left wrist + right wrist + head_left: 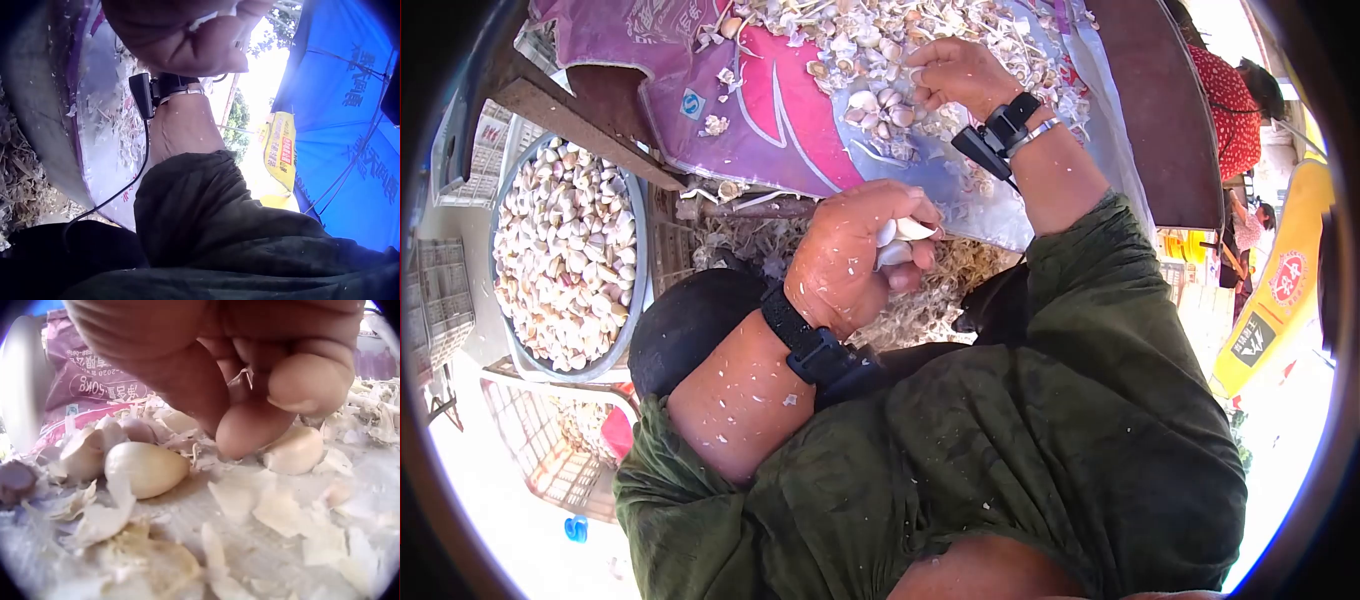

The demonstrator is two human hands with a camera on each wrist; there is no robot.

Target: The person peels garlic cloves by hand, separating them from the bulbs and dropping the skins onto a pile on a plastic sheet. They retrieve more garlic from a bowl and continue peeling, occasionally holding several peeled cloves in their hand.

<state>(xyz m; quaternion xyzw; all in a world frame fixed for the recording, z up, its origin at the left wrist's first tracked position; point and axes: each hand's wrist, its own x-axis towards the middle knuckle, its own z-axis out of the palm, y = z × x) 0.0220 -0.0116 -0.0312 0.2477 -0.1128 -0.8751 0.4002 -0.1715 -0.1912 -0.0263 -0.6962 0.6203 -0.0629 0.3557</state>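
Note:
In the head view, the left hand curls its fingers around several peeled-looking white garlic cloves, above the near edge of the work surface. The left wrist view shows part of that hand, but not the cloves. Farther forward, the right hand is down among loose garlic and skins, beside a split garlic bulb. Seen from the right wrist, its fingers bend loosely, with fingertips right against a clove; no grip shows. Another clove lies to their left.
A round tub full of cloves stands at the left, near plastic crates. Purple and pink sacking covers the surface. A metal bar crosses the upper left. Dry skins lie below the edge. Someone in red is at the right.

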